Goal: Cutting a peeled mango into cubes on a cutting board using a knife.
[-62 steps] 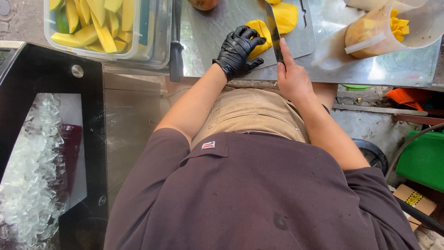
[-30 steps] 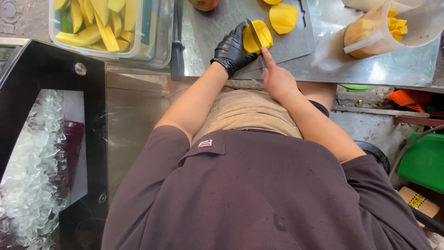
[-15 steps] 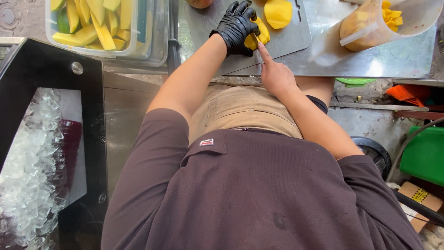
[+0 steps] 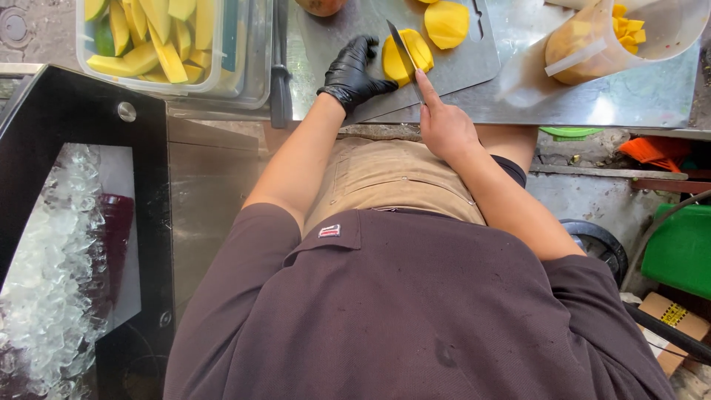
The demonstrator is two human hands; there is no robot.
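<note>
My left hand (image 4: 354, 74), in a black glove, steadies a yellow peeled mango half (image 4: 392, 65) on a grey cutting board (image 4: 326, 33). My bare right hand (image 4: 444, 127) grips a knife (image 4: 402, 46), index finger stretched along its spine. The blade rests across the top of the mango half. A second mango half (image 4: 446, 22) lies just beyond on the board.
A clear tub (image 4: 155, 52) of mango slices stands to the left, with a black-handled tool (image 4: 280, 70) beside it. A clear plastic container (image 4: 600, 44) with mango cubes lies at the right on the steel counter (image 4: 637, 96). An ice bin (image 4: 52, 259) is at lower left and a green crate (image 4: 681, 248) at right.
The gloved hand has slid to the left side of the mango half. The knife has come up and now sits across the fruit, its blade more in view.
</note>
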